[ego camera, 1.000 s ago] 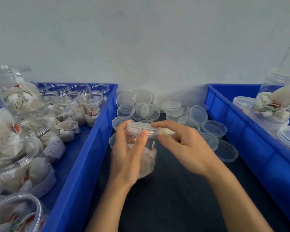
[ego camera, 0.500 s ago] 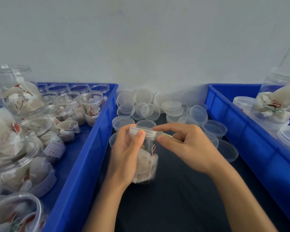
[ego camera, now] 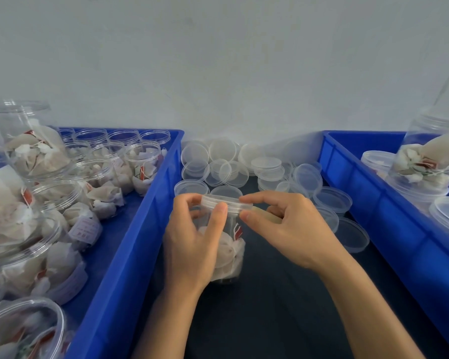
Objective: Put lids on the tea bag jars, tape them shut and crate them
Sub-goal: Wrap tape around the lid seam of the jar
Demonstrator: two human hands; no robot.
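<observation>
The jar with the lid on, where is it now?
The jar stands centre on the dark table, between the blue crates, held by the left hand.

Jar (ego camera: 226, 244) clear glossy plastic, thin white paper tea bags (ego camera: 227, 257) inside; lid (ego camera: 224, 202) clear smooth plastic. Loose lids (ego camera: 267, 168) behind jar same clear plastic, slightly frosted. Crates left (ego camera: 130, 244) and right (ego camera: 389, 229) of jar glossy blue plastic. Table (ego camera: 283, 307) under jar dark, matt. Wall (ego camera: 218, 60) behind matt grey-white, faintly rough
</observation>
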